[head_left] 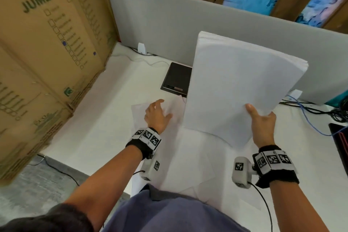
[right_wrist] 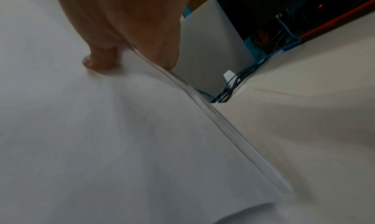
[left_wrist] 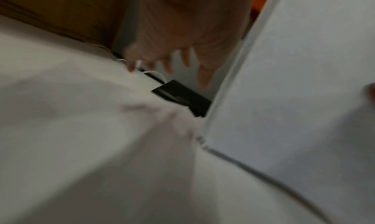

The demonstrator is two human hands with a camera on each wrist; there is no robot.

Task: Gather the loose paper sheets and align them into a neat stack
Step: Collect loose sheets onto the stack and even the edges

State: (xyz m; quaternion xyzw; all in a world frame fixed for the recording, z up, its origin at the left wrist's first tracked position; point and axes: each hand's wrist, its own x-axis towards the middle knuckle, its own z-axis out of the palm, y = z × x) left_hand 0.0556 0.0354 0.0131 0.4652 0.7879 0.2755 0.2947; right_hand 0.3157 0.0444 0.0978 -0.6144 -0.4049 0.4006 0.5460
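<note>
A thick stack of white paper [head_left: 237,83] stands tilted up off the white desk [head_left: 98,115], gripped at its lower right edge by my right hand [head_left: 260,118], thumb on the front face. The same stack [right_wrist: 101,131] fills the right wrist view, thumb [right_wrist: 99,62] pressed on it, and it [left_wrist: 294,83] shows at the right of the left wrist view. My left hand [head_left: 157,114] hovers with spread fingers over a loose sheet [head_left: 139,113] lying flat left of the stack. More loose sheets [head_left: 190,171] lie overlapped near the front edge. In the left wrist view the fingers [left_wrist: 168,62] are spread and blurred.
A black flat device [head_left: 177,79] lies behind the loose sheet. Large cardboard boxes [head_left: 43,47] wall off the left. A grey divider panel [head_left: 169,19] runs along the back. Blue and black cables [head_left: 318,115] and a dark device [head_left: 340,137] sit at the right.
</note>
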